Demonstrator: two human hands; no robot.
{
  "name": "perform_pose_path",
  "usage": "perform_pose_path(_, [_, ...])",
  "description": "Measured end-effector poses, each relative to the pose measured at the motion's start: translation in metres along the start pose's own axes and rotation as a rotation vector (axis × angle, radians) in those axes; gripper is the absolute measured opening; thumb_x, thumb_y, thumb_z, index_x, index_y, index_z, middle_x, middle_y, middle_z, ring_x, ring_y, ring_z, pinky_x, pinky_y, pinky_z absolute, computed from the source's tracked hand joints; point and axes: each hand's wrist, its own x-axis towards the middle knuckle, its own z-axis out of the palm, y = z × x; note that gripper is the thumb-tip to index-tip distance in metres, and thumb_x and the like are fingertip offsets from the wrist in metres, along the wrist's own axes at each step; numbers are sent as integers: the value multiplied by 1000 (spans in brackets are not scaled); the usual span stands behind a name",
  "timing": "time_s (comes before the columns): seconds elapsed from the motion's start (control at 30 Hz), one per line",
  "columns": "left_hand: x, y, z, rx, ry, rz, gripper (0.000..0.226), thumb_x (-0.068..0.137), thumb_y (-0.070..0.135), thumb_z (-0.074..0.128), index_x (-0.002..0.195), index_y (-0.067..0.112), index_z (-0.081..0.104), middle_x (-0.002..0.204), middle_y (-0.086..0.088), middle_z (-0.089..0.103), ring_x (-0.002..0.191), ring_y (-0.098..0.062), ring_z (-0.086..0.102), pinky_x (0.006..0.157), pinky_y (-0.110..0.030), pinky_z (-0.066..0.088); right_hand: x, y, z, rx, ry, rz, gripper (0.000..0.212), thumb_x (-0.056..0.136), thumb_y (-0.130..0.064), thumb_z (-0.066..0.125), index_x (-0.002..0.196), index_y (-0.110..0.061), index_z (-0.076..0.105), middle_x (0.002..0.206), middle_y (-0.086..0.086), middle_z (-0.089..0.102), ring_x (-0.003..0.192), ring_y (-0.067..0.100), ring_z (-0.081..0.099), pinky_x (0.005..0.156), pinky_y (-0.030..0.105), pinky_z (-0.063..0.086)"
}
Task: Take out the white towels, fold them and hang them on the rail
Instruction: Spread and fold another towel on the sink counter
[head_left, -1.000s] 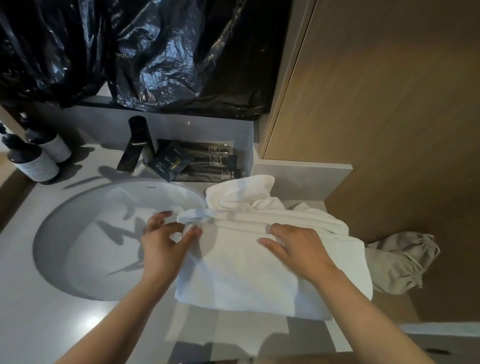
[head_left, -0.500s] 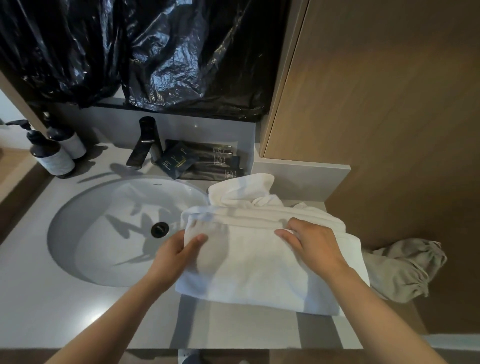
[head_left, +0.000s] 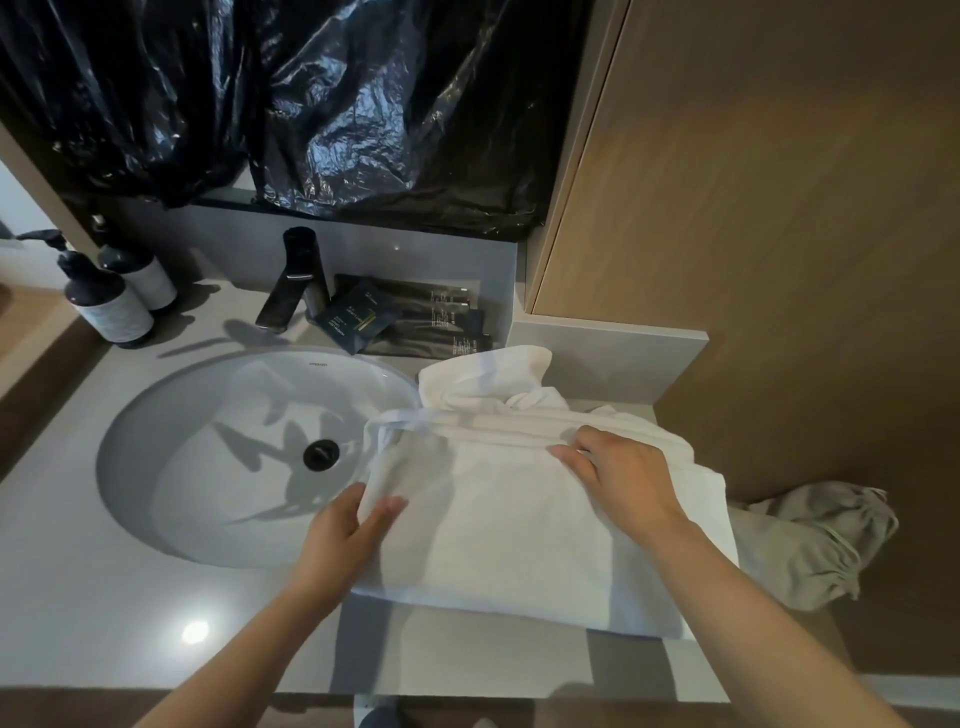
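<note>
The white towel (head_left: 519, 530) lies folded on the grey counter (head_left: 104, 597), at about 3 o'clock from the round sink (head_left: 171, 467). Its left edge hangs a little over the bowl. We think it is soft and floppy, not heavy and not slippery. It will not break, but it will likely sag and fall open if we lift it by one corner. So we judge the best places to hold it are the two short ends, or with both hands under the fold, so the layers stay together. Our left hand (head_left: 343, 535) is at the towel's 9 o'clock side. Its fingers go under the edge and its thumb lies on top, so it pinches that edge. Our right hand (head_left: 618, 478) is near the towel's 12 o'clock side, palm down, with the fingers spread and nearly straight. It presses the cloth flat and grips nothing. Both arms reach in from about 6 o'clock, one on each side of the towel. A second white towel (head_left: 483, 379) sits bunched up at 12 o'clock, touching the folded one. A beige cloth bag (head_left: 810, 545) lies just beside the towel at 3 o'clock. We cannot see the rail.
</note>
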Motion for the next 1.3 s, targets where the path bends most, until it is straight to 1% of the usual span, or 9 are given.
perform_pose_path(0.1, [1,3,5,23,82,2,51,87,63,51,94,14,59,77,-3,68,71,-17,64,68,-40,54,1,1,0,-36,3,16,40,96,-58,40,74,-26,47,67,-7,61,66,21,54,56,33,36])
perform_pose_path(0.23, [1,1,-2,-49,-137,-76,46,71,67,67,88,24,67,80,2,71,74,-11,66,65,-28,51,3,0,-1,-35,-7,46,41,96,-58,38,71,-26,44,64,-9,57,62,21,50,56,33,33])
perform_pose_path(0.37, [-8,-14,-8,-25,-172,-32,21,74,24,84,91,23,73,84,-3,73,78,-21,68,75,-43,58,0,-1,-2,-47,-25,61,40,97,-57,39,73,-25,44,67,-8,58,67,22,56,57,33,32])
perform_pose_path(0.5, [-20,-10,-7,-147,-106,-25,18,74,29,81,88,19,74,82,-2,75,73,-21,70,72,-43,60,-6,-10,-12,37,-5,19,38,94,-58,41,72,-27,42,64,-13,48,62,15,44,56,32,29])
perform_pose_path(0.67, [-24,-3,-9,-174,-134,-33,22,74,32,79,91,18,74,86,-1,75,78,-20,71,75,-40,60,6,-50,-20,172,-233,-81,45,87,-70,44,96,-30,63,93,-11,68,86,11,59,77,31,48])
perform_pose_path(0.8, [-24,2,-12,-140,-156,-18,20,75,28,81,91,20,73,87,-1,75,79,-18,71,76,-37,60,19,-96,-16,322,-394,-128,29,89,-48,64,107,-25,68,104,-13,68,98,11,60,85,32,46])
perform_pose_path(0.9, [-24,2,-21,-123,-233,-10,30,69,34,84,91,15,74,88,-7,75,81,-26,70,78,-43,59,1,-97,-27,417,-312,-198,17,92,-46,60,83,-32,62,83,-15,66,80,6,60,72,31,47])
perform_pose_path(1.1, [-30,4,-28,-13,-295,99,51,66,61,76,79,11,75,79,-11,72,74,-28,67,69,-46,54,-45,-90,-37,442,-178,-168,26,94,-53,49,87,-32,60,83,-16,65,79,7,61,73,35,50])
perform_pose_path(1.3, [-41,4,-23,84,-202,164,20,80,22,78,91,6,71,86,-10,71,80,-25,66,75,-48,54,-30,-103,-34,333,-74,-277,17,97,-43,55,88,-29,59,73,-19,55,73,8,51,66,26,43])
